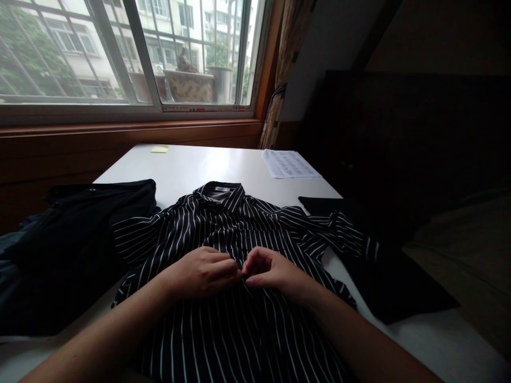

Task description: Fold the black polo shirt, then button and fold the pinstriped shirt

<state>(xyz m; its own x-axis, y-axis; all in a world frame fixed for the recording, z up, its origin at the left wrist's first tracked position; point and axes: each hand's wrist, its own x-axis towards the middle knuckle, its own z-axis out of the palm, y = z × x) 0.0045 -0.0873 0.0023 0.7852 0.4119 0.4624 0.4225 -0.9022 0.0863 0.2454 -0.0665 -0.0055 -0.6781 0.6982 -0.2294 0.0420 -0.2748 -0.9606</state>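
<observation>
A black shirt with white stripes [199,330] lies spread on the white table, its collar toward the window and its sleeves out to both sides. Over the middle of its front, my left hand [205,271] is closed, fingertips pinching the fabric at the front opening. My right hand [275,271] meets it there, thumb and curled fingers closed on the same part of the shirt. The fingertips of both hands almost touch. Whether a button sits between them is too small to make out.
Dark folded clothes [75,239] are piled on the left of the white table [187,165]. A black cloth [399,287] lies at the right edge. Printed sheets [291,164] and a yellow sticky note [160,149] lie at the far end, below a barred window [191,48].
</observation>
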